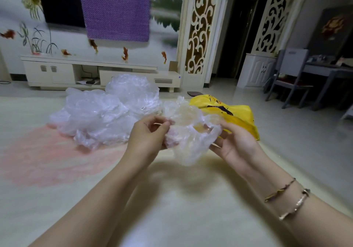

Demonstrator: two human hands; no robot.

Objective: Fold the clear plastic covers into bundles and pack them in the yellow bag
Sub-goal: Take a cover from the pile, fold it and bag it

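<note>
I hold one crumpled clear plastic cover (188, 132) in the air between both hands. My left hand (149, 134) pinches its left edge with thumb and fingers. My right hand (236, 143) grips its right edge, fingers curled under the plastic. A large loose pile of clear plastic covers (103, 111) lies on the floor beyond my left hand. The yellow bag (235, 114) with black print lies on the floor behind my right hand, partly hidden by the cover I hold.
A pink patterned patch marks the pale floor (47, 157) at the left. A white TV cabinet (91, 72) stands along the back wall. Grey chairs (290, 86) and a table stand at the far right. A small dark object (194, 93) lies behind the bag.
</note>
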